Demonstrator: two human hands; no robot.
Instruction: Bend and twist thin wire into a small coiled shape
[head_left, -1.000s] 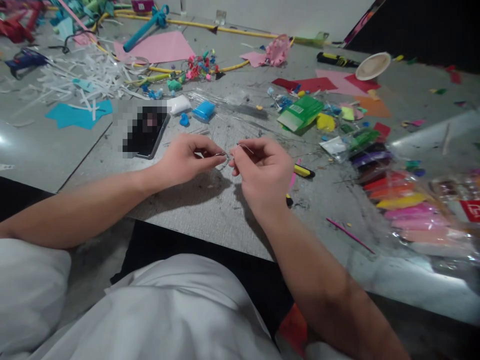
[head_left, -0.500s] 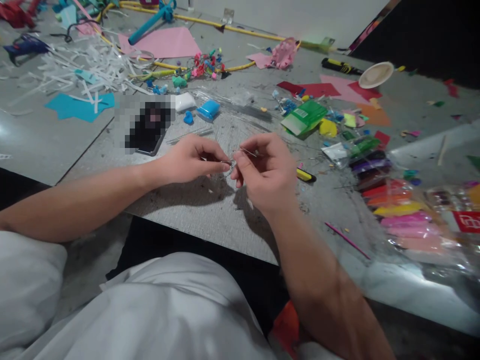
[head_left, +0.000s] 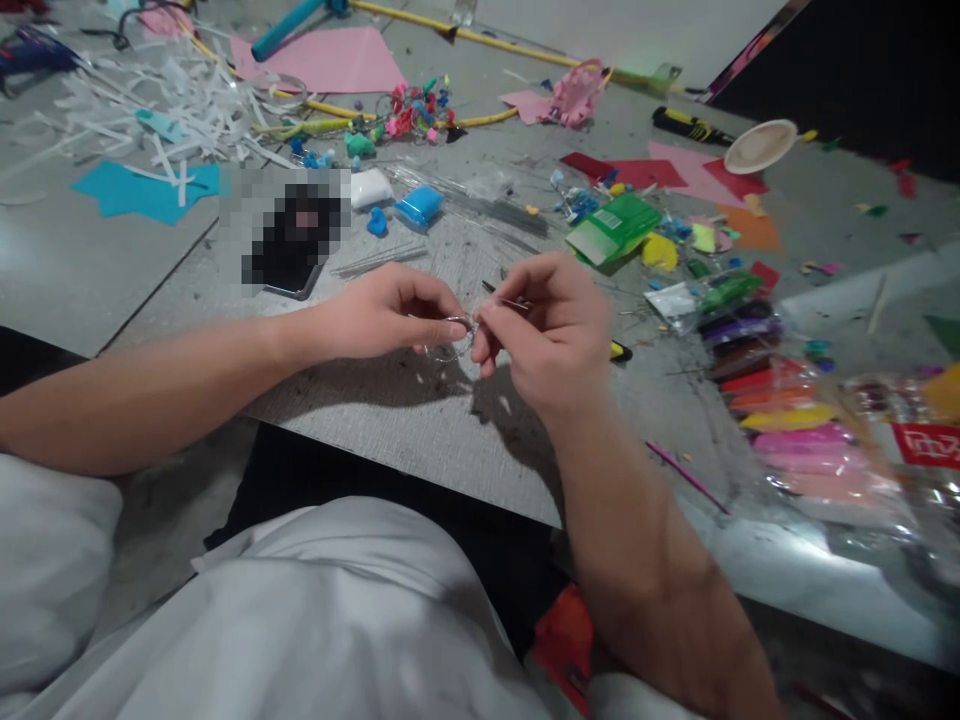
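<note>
Between thumb and index finger, my left hand (head_left: 401, 310) pinches a small loop of thin silvery wire (head_left: 448, 352). My right hand (head_left: 551, 325) is close beside it, its fingertips closed on a thin wire end (head_left: 512, 302) that sticks out past the fingers. Both sets of fingertips nearly meet above the grey table. Whether the two wire parts are one piece I cannot tell. Behind the left hand lie several straight thin wires (head_left: 382, 260). A yellow-and-black tool handle (head_left: 621, 351) is partly hidden by my right hand.
A phone (head_left: 289, 250) lies beyond my left wrist. Farther back are a blue clay packet (head_left: 420, 206), a green packet (head_left: 615, 228) and white paper strips (head_left: 180, 110). Bagged coloured clay sticks (head_left: 810, 440) and a purple stick (head_left: 688, 477) lie to the right.
My hands have shifted slightly apart, the right one moving a little to the right. More of the wire loop shows below the left fingertips. The camera view has tilted slightly.
</note>
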